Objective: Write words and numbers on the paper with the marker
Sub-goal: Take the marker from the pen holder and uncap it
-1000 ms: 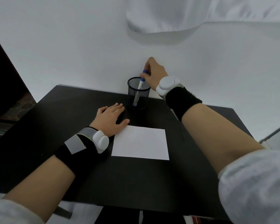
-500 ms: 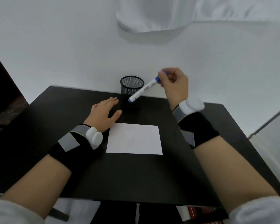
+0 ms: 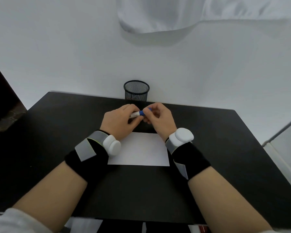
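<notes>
A blank white sheet of paper (image 3: 141,150) lies on the black table (image 3: 141,190), just in front of my wrists. Above its far edge both hands hold a white marker (image 3: 136,114) with a blue cap. My left hand (image 3: 120,122) grips the white barrel. My right hand (image 3: 158,119) pinches the blue cap end between thumb and fingers. Most of the marker is hidden inside the two hands.
A black mesh pen cup (image 3: 136,90) stands at the table's far edge against the white wall. A white cloth (image 3: 191,14) hangs on the wall above. The table's right edge (image 3: 252,140) runs beside a white surface.
My right hand lifted the marker out of the mesh cup and brought it down toward me. My left hand left the table beside the paper and took hold of the barrel.
</notes>
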Motion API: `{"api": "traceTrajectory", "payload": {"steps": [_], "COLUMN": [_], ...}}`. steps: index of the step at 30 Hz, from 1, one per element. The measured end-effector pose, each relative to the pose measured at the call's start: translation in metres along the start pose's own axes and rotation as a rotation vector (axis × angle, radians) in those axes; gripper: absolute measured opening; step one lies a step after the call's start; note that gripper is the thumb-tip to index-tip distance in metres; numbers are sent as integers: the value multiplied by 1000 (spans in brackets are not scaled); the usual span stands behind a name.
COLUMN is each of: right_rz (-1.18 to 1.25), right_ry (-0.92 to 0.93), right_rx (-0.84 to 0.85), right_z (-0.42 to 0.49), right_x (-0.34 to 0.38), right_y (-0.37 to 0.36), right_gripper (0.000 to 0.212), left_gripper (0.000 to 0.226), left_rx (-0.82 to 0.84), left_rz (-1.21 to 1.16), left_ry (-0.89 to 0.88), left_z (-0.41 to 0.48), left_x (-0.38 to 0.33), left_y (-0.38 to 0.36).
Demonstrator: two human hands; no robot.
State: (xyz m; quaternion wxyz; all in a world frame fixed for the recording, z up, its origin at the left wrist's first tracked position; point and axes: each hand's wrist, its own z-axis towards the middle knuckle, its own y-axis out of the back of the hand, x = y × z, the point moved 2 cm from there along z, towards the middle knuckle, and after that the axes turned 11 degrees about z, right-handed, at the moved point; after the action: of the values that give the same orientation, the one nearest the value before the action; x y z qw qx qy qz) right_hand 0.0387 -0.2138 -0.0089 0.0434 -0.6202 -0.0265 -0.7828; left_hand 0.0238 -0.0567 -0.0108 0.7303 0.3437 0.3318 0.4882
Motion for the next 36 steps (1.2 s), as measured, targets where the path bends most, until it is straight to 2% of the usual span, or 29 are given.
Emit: {"api": "traceTrajectory", "payload": {"steps": [4,9,15,22,25,27,29,32,34,36], "right_rz": [-86,-48,-22,-76,-19,3,-150,-510,-672,-737], "right_ry": [32,52,84,83,70,74,93,42,-12,-79], "right_rx": [52,80,83,119,28,-84,-152,-146,-132,-120], "right_z": [0,-5,-6,-4,2,8,17,30,36,40], "right_x": [0,2,6,11,15,17,18,11,4,-1], "right_y": [-6,-9,-9,-8,-2,13,33,56,64,66], "right_gripper": [6,4,11,7,3,4,4,11,21,34], "left_gripper": [23,31,30,28,26,15,9,26,32,31], "left_rx": [-1,8,-32,89,169,193,149,91,114,174], "left_rz": [41,53,91,6,-77,-220,-388,-494,-575,-673], "left_ry": [19,-29,-70,-9,68,120,150,163,169,199], "left_z": [2,-1,-1,-1,2,2,3,5,5,5], "left_x": [6,9,7,8,14,22,30,37,37,35], "left_y": [1,3,6,4,8,10,12,12,11,10]}}
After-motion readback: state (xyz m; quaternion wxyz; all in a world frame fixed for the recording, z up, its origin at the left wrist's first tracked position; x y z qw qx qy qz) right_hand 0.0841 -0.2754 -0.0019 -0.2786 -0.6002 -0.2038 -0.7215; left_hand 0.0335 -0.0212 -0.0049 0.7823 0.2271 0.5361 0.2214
